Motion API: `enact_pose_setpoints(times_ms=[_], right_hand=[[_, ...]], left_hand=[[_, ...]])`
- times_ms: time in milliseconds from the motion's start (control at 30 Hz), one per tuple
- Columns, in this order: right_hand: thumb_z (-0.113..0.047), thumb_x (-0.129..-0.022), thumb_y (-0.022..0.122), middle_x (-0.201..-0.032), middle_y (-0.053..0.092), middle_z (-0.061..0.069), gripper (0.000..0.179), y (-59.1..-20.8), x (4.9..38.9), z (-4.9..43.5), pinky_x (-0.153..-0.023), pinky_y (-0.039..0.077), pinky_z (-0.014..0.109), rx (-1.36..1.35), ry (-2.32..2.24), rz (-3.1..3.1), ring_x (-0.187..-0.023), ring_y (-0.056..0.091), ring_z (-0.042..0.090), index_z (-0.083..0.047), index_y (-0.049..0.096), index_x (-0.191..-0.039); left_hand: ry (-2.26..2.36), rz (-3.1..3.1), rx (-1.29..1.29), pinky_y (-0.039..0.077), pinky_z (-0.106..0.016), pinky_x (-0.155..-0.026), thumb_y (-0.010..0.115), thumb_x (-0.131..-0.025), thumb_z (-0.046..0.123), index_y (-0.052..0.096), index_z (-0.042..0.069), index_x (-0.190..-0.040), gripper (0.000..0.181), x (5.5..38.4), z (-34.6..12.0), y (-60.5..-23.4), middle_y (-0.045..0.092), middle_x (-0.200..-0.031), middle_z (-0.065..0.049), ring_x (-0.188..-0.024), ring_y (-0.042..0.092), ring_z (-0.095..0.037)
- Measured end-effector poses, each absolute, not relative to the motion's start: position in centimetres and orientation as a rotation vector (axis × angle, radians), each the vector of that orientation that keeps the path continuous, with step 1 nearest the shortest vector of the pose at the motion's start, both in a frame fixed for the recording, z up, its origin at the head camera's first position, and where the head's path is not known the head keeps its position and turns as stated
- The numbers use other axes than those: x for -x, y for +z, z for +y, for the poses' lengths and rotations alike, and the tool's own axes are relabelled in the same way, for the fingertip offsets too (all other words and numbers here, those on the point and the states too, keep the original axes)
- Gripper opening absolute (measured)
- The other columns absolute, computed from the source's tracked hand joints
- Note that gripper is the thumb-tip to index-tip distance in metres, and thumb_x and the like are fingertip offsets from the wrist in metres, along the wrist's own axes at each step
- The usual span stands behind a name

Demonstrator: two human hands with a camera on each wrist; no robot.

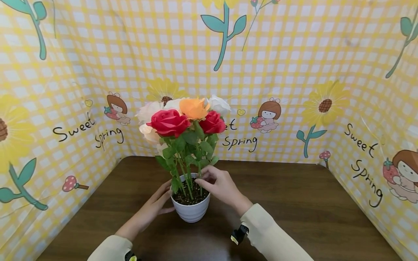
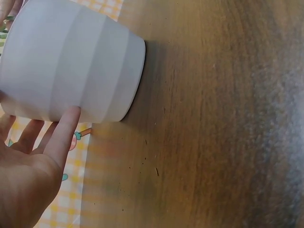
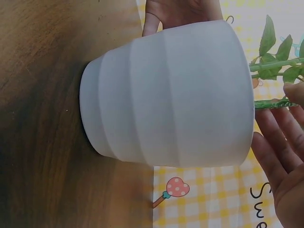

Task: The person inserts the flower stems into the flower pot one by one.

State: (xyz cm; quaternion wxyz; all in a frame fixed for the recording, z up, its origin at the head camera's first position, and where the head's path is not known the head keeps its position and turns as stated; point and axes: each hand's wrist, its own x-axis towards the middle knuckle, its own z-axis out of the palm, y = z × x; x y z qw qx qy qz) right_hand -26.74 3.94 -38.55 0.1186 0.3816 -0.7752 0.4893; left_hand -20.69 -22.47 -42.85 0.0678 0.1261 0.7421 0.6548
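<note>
A white ribbed flowerpot [image 1: 191, 212] stands upright on the table, filled with dark soil [image 1: 186, 198]. Several artificial-looking roses rise from it: red roses [image 1: 170, 122], an orange rose [image 1: 193, 108] and a white rose [image 1: 219, 104], among others. My left hand [image 1: 151, 210] rests against the pot's left side, fingers mostly straight; one fingertip [image 2: 73, 111] touches the wall. Over the pot's right rim, my right hand [image 1: 222, 185] has thumb and fingers about a green rose stem [image 3: 271, 103], pinching it just above the rim.
A dark brown wooden table [image 1: 287, 210] lies under the pot. Yellow checked cloth [image 1: 281, 65] with printed flowers and figures encloses the back and both sides. Small dark specks [image 2: 145, 141] lie on the wood near the pot.
</note>
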Motion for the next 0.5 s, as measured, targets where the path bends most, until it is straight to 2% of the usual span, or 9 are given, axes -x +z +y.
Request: enact_pose_setpoints(times_ms=[267,500], right_hand=[[-0.026,-0.094,0.073,-0.094,0.072,-0.011,0.017,-38.5,26.9,5.0,-0.071,0.057,0.028,-1.13,1.409,-2.263,-0.083,0.067,0.005,-0.016,0.067,-0.107],[-0.027,-0.095,0.073,-0.094,0.071,-0.013,0.019,-38.7,26.8,6.6,-0.069,0.057,0.031,-1.124,1.406,-2.297,-0.082,0.067,0.007,-0.013,0.067,-0.107]], left_hand=[[1.975,2.235,-0.368,0.053,-0.048,-0.096,0.042,-0.11,0.033,0.02,0.014,-0.16,0.058,20.8,-22.4,-42.7,0.02,-0.158,-0.027,-0.143,0.024,-0.044],[1.986,2.225,-0.353,0.053,-0.048,-0.097,0.043,-0.11,0.032,0.019,0.015,-0.161,0.059,21.0,-22.4,-42.8,0.02,-0.157,-0.026,-0.143,0.024,-0.043]])
